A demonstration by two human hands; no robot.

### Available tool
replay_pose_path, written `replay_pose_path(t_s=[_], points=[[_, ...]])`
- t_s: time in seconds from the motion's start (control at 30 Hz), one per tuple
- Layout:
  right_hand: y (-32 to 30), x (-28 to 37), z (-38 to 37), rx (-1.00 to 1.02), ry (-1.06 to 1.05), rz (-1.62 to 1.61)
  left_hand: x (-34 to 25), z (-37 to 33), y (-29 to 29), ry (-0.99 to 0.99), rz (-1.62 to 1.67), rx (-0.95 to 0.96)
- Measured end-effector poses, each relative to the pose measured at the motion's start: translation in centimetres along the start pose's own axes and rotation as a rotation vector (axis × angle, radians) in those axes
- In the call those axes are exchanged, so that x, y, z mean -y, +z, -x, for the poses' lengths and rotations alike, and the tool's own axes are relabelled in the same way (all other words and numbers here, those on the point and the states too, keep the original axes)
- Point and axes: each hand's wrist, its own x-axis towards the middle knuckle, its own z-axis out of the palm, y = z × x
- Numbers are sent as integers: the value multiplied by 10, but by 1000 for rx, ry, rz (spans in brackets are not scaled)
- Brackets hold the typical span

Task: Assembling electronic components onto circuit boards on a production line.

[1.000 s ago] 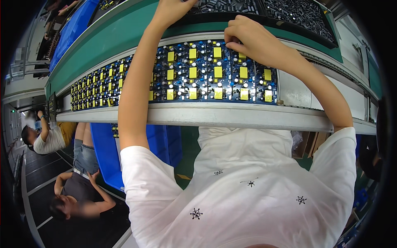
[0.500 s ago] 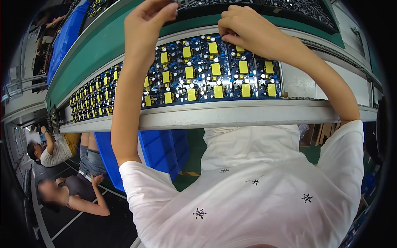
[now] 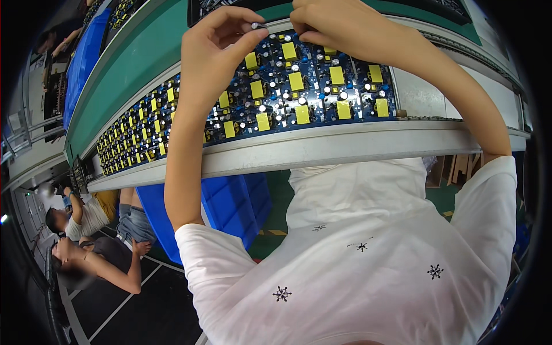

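Note:
Between the thumb and fingers of my left hand (image 3: 214,54) is a small dark cylindrical capacitor (image 3: 259,26) with a silvery end. That hand is above the far side of a row of blue circuit boards (image 3: 315,108), which carry yellow blocks, silver-topped capacitors and small blue parts. To its right, my right hand (image 3: 345,29) is bent over the boards' far edge with its fingers curled together. Whatever those fingertips may grip is hidden behind the hand.
A pale metal rail (image 3: 339,135) runs along the near side of the boards. Beyond them lie a green surface (image 3: 141,72) and a black parts tray (image 3: 448,7). Blue bins (image 3: 230,207) stand below the rail. Two people (image 3: 109,261) (image 3: 86,215) are at the lower left.
My left hand has come back from the parts tray toward the boards, bringing the capacitor. My right hand has shifted slightly left along the far edge. The whole view has tilted a little.

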Motion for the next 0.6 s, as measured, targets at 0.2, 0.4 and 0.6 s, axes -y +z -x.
replay_pose_path(t_s=[0.2, 0.4, 0.6], points=[[2, -2, 2, -28, -49, 73, 2, 0, 1, 155, -279, 124], [-6, 0, 1, 58, -20, 118, 2, -3, 9, 172, -235, 99], [-34, -42, 12, -354, 256, 108, -5, -4, 18, 312, -484, 143]])
